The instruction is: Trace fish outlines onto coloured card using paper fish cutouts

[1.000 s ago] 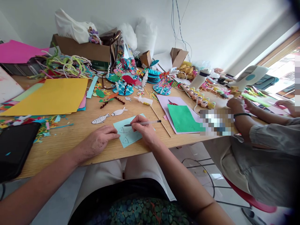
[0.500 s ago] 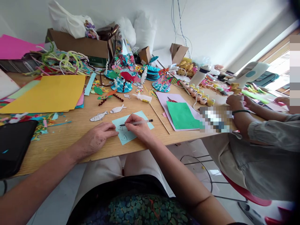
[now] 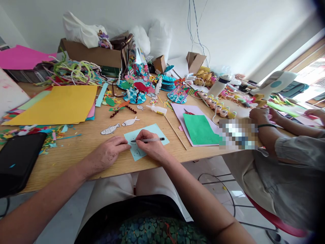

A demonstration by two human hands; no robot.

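A light blue sheet of paper (image 3: 154,130) lies at an angle near the table's front edge, with fish outlines drawn in dark ink on its left part. My right hand (image 3: 149,146) pinches a pen (image 3: 153,139), its tip down on the upper outline. Lying flat, my left hand (image 3: 109,150) rests with its fingers stretched out and fingertips at the sheet's left edge. Just beyond it are two paper fish cutouts, one with drawn scales (image 3: 110,129) and a plainer one (image 3: 130,121).
A thin wooden stick (image 3: 176,133) and a glue bottle (image 3: 158,110) lie beyond the sheet. Green paper (image 3: 199,128) sits to the right, yellow paper (image 3: 56,105) to the left. A black phone (image 3: 19,162) is at far left. A co-worker's hands (image 3: 260,117) are at right.
The whole view has shifted slightly, so everything appears a little lower and further right. The pen has tilted flatter, its tip still at the upper outline. My left hand stays by the sheet's edge.
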